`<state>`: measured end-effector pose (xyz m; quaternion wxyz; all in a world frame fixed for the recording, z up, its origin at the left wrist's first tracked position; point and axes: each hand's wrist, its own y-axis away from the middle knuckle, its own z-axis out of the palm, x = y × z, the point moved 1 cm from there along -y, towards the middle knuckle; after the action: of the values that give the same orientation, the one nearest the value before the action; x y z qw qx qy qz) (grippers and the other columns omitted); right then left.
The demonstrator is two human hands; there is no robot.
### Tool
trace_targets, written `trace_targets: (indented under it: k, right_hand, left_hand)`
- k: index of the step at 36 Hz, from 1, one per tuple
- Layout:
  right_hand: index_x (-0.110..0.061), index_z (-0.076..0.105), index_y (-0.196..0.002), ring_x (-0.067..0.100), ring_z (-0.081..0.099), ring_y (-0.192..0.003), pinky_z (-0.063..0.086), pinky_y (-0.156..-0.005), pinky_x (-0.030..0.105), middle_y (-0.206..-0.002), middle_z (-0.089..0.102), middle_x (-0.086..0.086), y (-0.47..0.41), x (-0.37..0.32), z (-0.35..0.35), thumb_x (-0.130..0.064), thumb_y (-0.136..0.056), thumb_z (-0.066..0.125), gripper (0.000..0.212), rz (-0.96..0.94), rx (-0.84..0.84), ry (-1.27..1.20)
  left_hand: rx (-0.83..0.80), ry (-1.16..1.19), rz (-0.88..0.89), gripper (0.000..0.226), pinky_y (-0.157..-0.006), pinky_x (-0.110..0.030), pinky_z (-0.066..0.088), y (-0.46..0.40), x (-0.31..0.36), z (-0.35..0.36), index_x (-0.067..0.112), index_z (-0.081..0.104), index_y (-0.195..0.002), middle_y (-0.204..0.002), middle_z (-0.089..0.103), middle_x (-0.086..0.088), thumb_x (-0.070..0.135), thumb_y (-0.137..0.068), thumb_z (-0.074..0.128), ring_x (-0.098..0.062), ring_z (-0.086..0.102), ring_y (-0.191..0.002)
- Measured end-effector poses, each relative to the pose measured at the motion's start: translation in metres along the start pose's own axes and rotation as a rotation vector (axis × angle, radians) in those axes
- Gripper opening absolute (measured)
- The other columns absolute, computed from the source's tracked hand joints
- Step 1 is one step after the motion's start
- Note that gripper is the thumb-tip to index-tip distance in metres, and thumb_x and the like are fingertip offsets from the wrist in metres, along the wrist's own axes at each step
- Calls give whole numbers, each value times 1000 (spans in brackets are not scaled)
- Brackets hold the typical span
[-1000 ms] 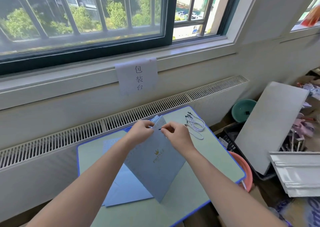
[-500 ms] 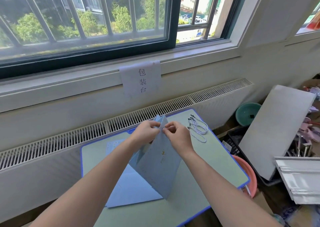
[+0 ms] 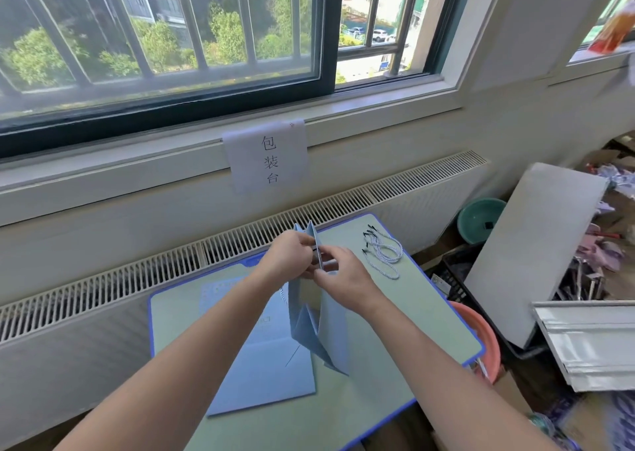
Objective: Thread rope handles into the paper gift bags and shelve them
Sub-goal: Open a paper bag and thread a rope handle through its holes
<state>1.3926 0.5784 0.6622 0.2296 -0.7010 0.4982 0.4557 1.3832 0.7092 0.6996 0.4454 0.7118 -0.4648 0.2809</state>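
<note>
A light blue paper gift bag (image 3: 311, 316) stands upright on the green table (image 3: 395, 340), turned edge-on so its folded side gusset faces me. My left hand (image 3: 290, 256) pinches the bag's top edge from the left. My right hand (image 3: 340, 273) pinches the same top edge from the right, with a dark rope tip between the fingers. A thin white rope hangs at the bag's left side. A flat blue bag (image 3: 261, 364) lies on the table under my left forearm. Several loose white rope handles (image 3: 383, 251) with black tips lie at the table's far right.
The table has a blue rim and stands against a slatted radiator cover (image 3: 171, 261) under the window. A paper sign (image 3: 268, 157) hangs from the sill. A teal basin (image 3: 481, 218), a leaning grey board (image 3: 529, 248), a black crate and a pink basin (image 3: 477, 333) crowd the floor at the right.
The bag has turned from showing its broad face to standing edge-on. Both hands stayed at its top edge and moved slightly closer together.
</note>
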Motion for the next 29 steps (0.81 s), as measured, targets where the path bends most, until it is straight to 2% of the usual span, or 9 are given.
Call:
trace_targets:
  k: [4, 6, 9, 13, 15, 17, 22, 27, 29]
  right_hand:
    - [-19, 62, -123, -1, 55, -90, 39, -75, 1, -111, 56, 2, 7, -2, 0, -15, -85, 63, 38, -40, 87, -8]
    - [-15, 61, -125, 1, 55, -91, 38, -74, -1, -112, 57, 3, 9, -1, 0, -13, -86, 61, 39, -45, 114, -17]
    - [-14, 59, -127, 6, 58, -96, 41, -74, 2, -111, 60, 2, 11, 1, -5, -13, -86, 59, 41, -16, 156, -52]
    - [-18, 66, -110, 5, 60, -88, 45, -74, 12, -99, 66, -2, 12, 2, -8, -23, -79, 57, 33, -13, 199, -81]
    - [-19, 67, -102, 8, 59, -81, 47, -74, 17, -96, 66, -1, 11, 2, -11, -19, -80, 59, 24, -14, 220, -76]
    - [-20, 66, -99, 8, 57, -74, 46, -70, 14, -92, 64, -2, 9, 3, -15, -13, -83, 60, 19, -11, 231, -59]
    - [-22, 64, -95, 9, 53, -71, 44, -67, 15, -89, 62, -2, 7, 4, -19, -9, -81, 59, 20, -21, 238, -48]
    - [-24, 63, -90, 6, 48, -63, 40, -61, 10, -83, 58, -4, 7, 3, -17, -7, -79, 60, 21, -49, 239, -60]
    - [-25, 63, -90, 7, 49, -64, 40, -62, 10, -85, 59, -2, 6, 5, -17, -7, -78, 60, 22, -50, 242, -60]
  left_hand:
    - [85, -482, 142, 27, -58, -37, 50, -2, 0, 7, 10, 53, -65, -70, 61, -13, 4, -89, 43, -33, 62, -69]
    - [132, -597, 167, 26, -55, -32, 37, -5, -3, 9, 12, 50, -67, -68, 55, -8, 7, -91, 44, -30, 54, -70]
    - [124, -685, 193, 15, -57, -30, 36, -7, -4, 11, 14, 55, -82, -81, 60, -6, 11, -93, 44, -27, 54, -74]
    - [-5, -838, 192, 10, -52, -27, 34, -5, -2, 10, 14, 57, -90, -88, 59, -5, 9, -89, 48, -23, 52, -76]
    - [-87, -898, 216, 16, -59, -27, 37, -3, -1, 10, 11, 61, -92, -96, 62, -7, 4, -86, 48, -24, 54, -80]
    - [-167, -920, 260, 20, -66, -34, 43, -2, -1, 11, 12, 63, -91, -104, 62, -8, 1, -85, 47, -27, 58, -88]
    - [-412, -1004, 336, 21, -82, -40, 51, 3, -2, 12, 15, 69, -94, -103, 66, -7, 6, -89, 51, -28, 60, -96]
    - [-551, -1105, 354, 21, -77, -34, 48, 9, -4, 14, 16, 72, -104, -102, 69, -3, 14, -92, 56, -24, 58, -91]
    - [-478, -1108, 317, 18, -64, -32, 41, 8, -3, 16, 9, 67, -86, -83, 63, -7, 8, -90, 50, -25, 49, -73]
